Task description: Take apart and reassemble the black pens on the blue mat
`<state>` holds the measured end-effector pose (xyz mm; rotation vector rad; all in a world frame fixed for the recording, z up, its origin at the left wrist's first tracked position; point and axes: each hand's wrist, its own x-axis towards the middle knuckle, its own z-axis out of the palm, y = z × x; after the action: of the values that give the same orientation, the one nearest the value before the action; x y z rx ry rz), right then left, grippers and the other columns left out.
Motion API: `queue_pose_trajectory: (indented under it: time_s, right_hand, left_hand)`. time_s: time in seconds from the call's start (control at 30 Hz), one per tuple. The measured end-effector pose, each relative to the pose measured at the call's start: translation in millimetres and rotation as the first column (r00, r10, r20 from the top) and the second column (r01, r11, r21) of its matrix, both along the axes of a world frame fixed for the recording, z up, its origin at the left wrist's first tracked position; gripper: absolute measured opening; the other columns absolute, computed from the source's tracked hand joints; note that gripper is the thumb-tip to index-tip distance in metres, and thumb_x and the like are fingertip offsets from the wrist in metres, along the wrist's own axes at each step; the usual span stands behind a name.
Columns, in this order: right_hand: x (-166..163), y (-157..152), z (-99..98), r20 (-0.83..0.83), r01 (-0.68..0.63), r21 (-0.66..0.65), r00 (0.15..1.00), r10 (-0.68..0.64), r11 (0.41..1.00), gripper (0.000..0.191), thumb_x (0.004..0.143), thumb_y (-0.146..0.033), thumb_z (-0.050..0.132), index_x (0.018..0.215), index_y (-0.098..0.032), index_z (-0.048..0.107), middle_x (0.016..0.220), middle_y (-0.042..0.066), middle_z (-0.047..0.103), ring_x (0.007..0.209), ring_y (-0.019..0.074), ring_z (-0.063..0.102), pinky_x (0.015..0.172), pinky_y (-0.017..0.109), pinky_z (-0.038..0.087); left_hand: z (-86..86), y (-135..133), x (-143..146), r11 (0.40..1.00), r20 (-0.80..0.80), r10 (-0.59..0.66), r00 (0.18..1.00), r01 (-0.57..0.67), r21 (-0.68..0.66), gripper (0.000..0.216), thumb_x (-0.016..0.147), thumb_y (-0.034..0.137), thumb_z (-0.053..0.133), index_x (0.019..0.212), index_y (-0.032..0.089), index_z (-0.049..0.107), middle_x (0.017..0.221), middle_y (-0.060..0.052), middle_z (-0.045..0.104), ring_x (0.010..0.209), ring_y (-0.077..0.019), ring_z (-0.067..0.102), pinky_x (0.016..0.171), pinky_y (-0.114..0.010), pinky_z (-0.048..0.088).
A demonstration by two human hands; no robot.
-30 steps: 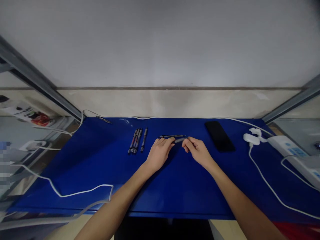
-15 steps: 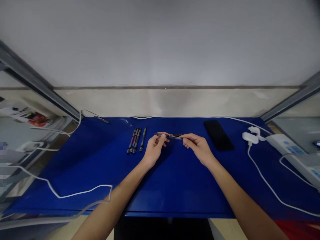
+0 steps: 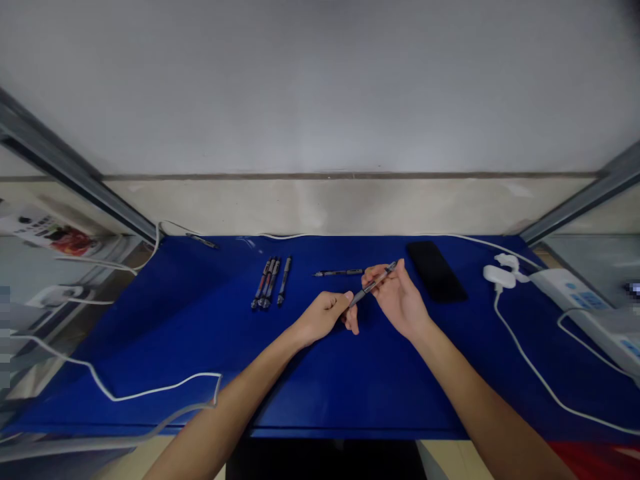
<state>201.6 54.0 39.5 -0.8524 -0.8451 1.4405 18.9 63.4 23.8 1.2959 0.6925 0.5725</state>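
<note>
A dark pen (image 3: 373, 285) is held at a slant above the table, its upper end pointing to the right and away from me. My left hand (image 3: 327, 317) pinches its lower end between thumb and fingers. At the upper end is my right hand (image 3: 403, 300), thumb against the tip and fingers behind the barrel. Just beyond both hands, another pen (image 3: 339, 272) lies crosswise on the blue table (image 3: 320, 393). To the left, several pens (image 3: 267, 283) lie side by side in a close group, with a single pen (image 3: 285, 280) just right of them.
A black phone (image 3: 436, 272) lies right of my right hand. Farther right are a white charger (image 3: 500, 275) with its cable and a power strip (image 3: 575, 293). One more pen (image 3: 203, 241) rests at the back left. A white cable (image 3: 150, 388) crosses near my left forearm.
The held pen has swung from nearly level to slanted and come nearer. My left hand moved right and toward me; my right hand has turned palm up, uncovering the pen lying behind.
</note>
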Motion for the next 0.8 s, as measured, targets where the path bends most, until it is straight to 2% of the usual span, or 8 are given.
queue_pose_trajectory:
  time_s: [0.13,0.23,0.37,0.5,0.6,0.8]
  right_hand:
    - [-4.4,-6.4,9.3,-0.113,-0.116,-0.076,0.988,0.107,0.990,0.056,0.089,-0.073,0.028,0.072,-0.025,0.051,0.079,0.007,0.055,0.084,0.0268,0.056,0.079,0.045,0.048]
    - [-7.3,-10.2,12.6,-0.154,-0.116,-0.086,0.983,0.102,0.989,0.056,0.086,-0.075,0.026,0.066,-0.026,0.041,0.066,0.004,0.043,0.071,0.0250,0.049,0.077,0.046,0.046]
    - [-9.4,-12.4,14.1,-0.223,-0.099,-0.075,0.971,0.080,0.992,0.051,0.089,-0.067,0.030,0.061,-0.025,0.032,0.060,-0.002,0.025,0.056,0.0198,0.033,0.069,0.043,0.042]
    - [-9.6,-12.7,15.3,-0.285,-0.068,-0.059,0.957,0.048,0.996,0.045,0.092,-0.055,0.035,0.060,-0.024,0.028,0.061,-0.002,0.023,0.055,0.0183,0.030,0.064,0.040,0.040]
    - [-8.5,-11.6,15.4,-0.268,-0.042,-0.039,0.963,0.030,0.998,0.045,0.093,-0.054,0.035,0.061,-0.024,0.028,0.062,-0.002,0.024,0.056,0.0177,0.030,0.062,0.039,0.039]
    - [-5.9,-7.5,12.8,-0.163,0.003,-0.028,0.987,-0.007,1.000,0.047,0.092,-0.058,0.035,0.061,-0.024,0.026,0.061,-0.002,0.022,0.055,0.0186,0.027,0.061,0.039,0.038]
  left_hand:
    - [2.7,-1.0,-1.4,0.997,-0.001,-0.050,0.999,0.050,-0.066,0.060,0.095,0.060,0.035,0.065,0.014,0.057,0.056,-0.006,0.065,0.055,-0.0137,0.056,0.065,-0.027,0.042]
    - [3.0,-0.9,-2.8,0.993,0.007,-0.061,0.998,0.061,-0.098,0.060,0.096,0.060,0.035,0.061,0.015,0.054,0.049,-0.003,0.059,0.051,-0.0118,0.050,0.064,-0.026,0.039]
    - [2.2,-1.7,-1.6,0.991,0.024,-0.075,0.997,0.078,-0.108,0.060,0.095,0.060,0.037,0.061,0.014,0.058,0.050,-0.003,0.058,0.052,-0.0117,0.049,0.064,-0.027,0.038]
    - [1.1,-0.6,0.6,0.985,0.034,-0.028,0.999,0.034,-0.169,0.062,0.093,0.061,0.042,0.078,0.009,0.070,0.056,-0.006,0.062,0.055,-0.0131,0.053,0.062,-0.027,0.038]
    - [-0.4,1.6,0.5,0.972,0.089,0.012,0.996,0.010,-0.236,0.061,0.092,0.061,0.046,0.091,0.006,0.072,0.065,-0.008,0.064,0.058,-0.0131,0.055,0.061,-0.026,0.039]
    - [-4.0,4.3,-1.6,0.954,0.131,0.034,0.991,0.007,-0.300,0.067,0.092,0.064,0.040,0.094,0.006,0.074,0.069,-0.009,0.064,0.063,-0.0143,0.058,0.062,-0.027,0.040]
